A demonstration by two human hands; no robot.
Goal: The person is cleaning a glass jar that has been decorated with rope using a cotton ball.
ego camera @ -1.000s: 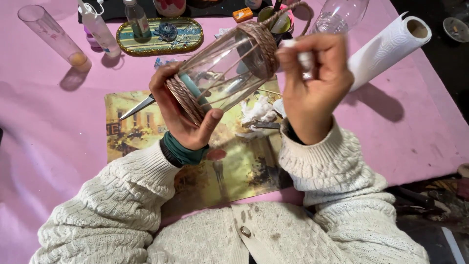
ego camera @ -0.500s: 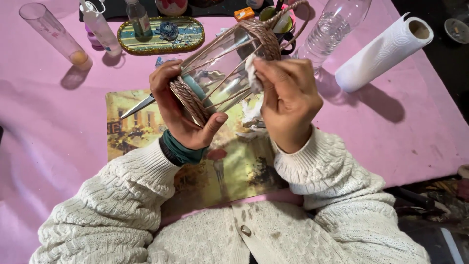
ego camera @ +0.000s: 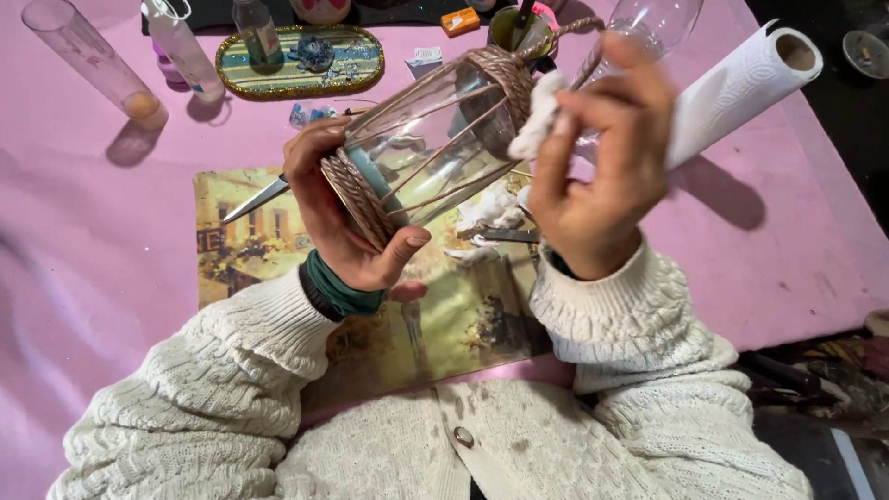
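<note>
Nearest to the camera, two arms in a cream knitted cardigan [ego camera: 444,444] are seen, and a printed picture sheet [ego camera: 435,324] is laid on the pink table cover [ego camera: 111,278] just beyond them. Above this sheet a glass jar [ego camera: 435,139] is held in the air, tilted — its long axis runs from the lower left, where the bottom is, up to the upper right, where the mouth is. The jar is wrapped with brown cord [ego camera: 356,199] at the bottom and at the neck, and thin strands are stretched along the glass between them. The bottom end is cupped by the left hand [ego camera: 343,222], with the thumb pressed under it and the fingers curled around the far side. The right hand [ego camera: 602,176] is placed at the neck end, and a small white wad [ego camera: 537,116], maybe paper or cotton, is pinched between its fingertips and pressed against the cord at the neck. So both hands are closed on something, one at each end of the jar. Under the jar, scissors [ego camera: 259,196] and white scraps are partly seen. Farther away a paper towel roll [ego camera: 741,79], a clear plastic bottle [ego camera: 648,23], an oval glitter tray [ego camera: 301,60] and a tall clear tube [ego camera: 93,60] are placed on the cover.
</note>
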